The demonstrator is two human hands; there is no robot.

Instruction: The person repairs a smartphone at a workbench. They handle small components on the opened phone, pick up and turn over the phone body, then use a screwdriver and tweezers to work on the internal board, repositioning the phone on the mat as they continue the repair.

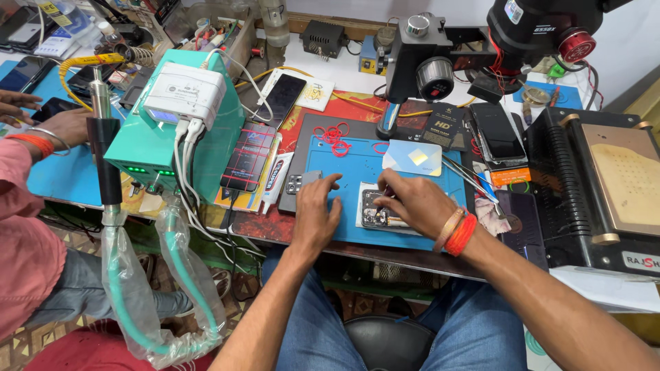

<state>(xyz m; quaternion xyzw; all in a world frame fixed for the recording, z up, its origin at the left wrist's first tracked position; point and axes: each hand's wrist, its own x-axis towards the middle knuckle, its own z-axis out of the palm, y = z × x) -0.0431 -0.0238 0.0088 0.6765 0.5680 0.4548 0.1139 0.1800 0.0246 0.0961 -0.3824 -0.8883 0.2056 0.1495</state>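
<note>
On the blue mat [357,168]: your right hand [412,203] pinches the opened phone [375,211] near the front edge; left hand [315,209] flat, fingers spread, beside it.

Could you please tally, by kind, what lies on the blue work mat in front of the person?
Opened phone, under the right hand: 1
Small grey camera part, by the left hand: 1
Pale blue card: 1
Red ring cluster: 1
Total: 4

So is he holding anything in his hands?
Right hand pinches the top edge of the opened phone; a tool can't be told. Left hand lies flat, holding nothing.
</note>
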